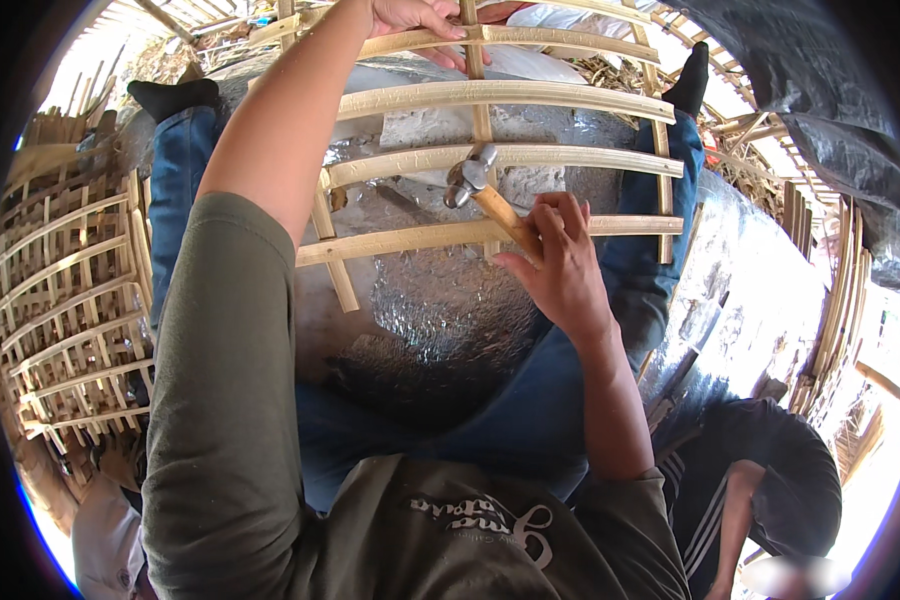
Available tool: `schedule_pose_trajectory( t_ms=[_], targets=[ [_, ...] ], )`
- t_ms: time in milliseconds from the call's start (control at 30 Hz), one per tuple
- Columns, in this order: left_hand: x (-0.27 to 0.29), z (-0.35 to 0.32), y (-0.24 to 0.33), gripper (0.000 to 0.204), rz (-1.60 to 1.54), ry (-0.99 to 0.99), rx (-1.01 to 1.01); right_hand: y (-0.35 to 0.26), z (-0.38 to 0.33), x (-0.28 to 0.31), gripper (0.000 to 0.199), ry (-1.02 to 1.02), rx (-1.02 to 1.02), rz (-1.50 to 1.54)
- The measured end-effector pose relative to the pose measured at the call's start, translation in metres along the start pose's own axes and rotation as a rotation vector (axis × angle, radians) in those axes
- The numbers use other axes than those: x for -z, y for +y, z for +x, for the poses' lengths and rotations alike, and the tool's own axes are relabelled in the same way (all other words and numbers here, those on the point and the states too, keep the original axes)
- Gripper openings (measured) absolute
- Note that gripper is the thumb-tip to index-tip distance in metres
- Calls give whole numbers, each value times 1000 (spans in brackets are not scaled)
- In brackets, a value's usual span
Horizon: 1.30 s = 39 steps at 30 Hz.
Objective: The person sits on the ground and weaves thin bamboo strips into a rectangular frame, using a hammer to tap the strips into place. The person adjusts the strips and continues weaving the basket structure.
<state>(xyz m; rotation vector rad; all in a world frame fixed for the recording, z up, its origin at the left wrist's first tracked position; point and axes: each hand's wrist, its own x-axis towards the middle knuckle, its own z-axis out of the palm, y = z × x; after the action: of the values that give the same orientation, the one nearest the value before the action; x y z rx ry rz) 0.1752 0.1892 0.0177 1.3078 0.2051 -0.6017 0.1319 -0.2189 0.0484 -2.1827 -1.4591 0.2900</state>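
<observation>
A bamboo slat frame (500, 95) lies across in front of me, between my outstretched legs. Its slightly bowed cross slats rest over three thinner lengthwise strips. At the far edge my left hand (415, 22) grips the frame close to where the middle strip crosses a slat; part of that hand is cut off by the picture's top. My right hand (565, 265) is closed round the wooden handle of a hammer (507, 215). The hammer's metal head points away from me, above the middle strip beside the two nearest slats. Whether it touches the wood I cannot tell.
Beneath the frame is a dark, shiny, wet-looking floor (430, 310). Stacked bamboo lattices (70, 290) stand at the left. A person in dark clothes (770, 470) bends at the lower right. Dark plastic sheeting (820, 90) hangs at the upper right, near bundled bamboo strips (835, 310).
</observation>
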Motion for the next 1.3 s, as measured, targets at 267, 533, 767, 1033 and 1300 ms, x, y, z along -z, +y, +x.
schedule_pose_trajectory(
  t_ms=[267, 533, 767, 1033, 1300],
  targets=[
    [18, 18, 8, 50, 291, -36, -49, 4, 7, -10, 41, 73, -20, -20],
    [10, 15, -2, 40, 280, 170, 98, 12, 8, -14, 34, 237, -6, 79],
    [-3, -5, -33, 40, 982, 673, -86, 12, 8, -14, 34, 242, -118, 186],
    [-70, -52, -52, 58, 1290, 1126, 32, 18, 5, -28, 36, 283, -53, 42],
    [-63, -42, -50, 65, 1281, 1177, 20, 17, 7, -32, 37, 315, -14, 21]
  ],
)
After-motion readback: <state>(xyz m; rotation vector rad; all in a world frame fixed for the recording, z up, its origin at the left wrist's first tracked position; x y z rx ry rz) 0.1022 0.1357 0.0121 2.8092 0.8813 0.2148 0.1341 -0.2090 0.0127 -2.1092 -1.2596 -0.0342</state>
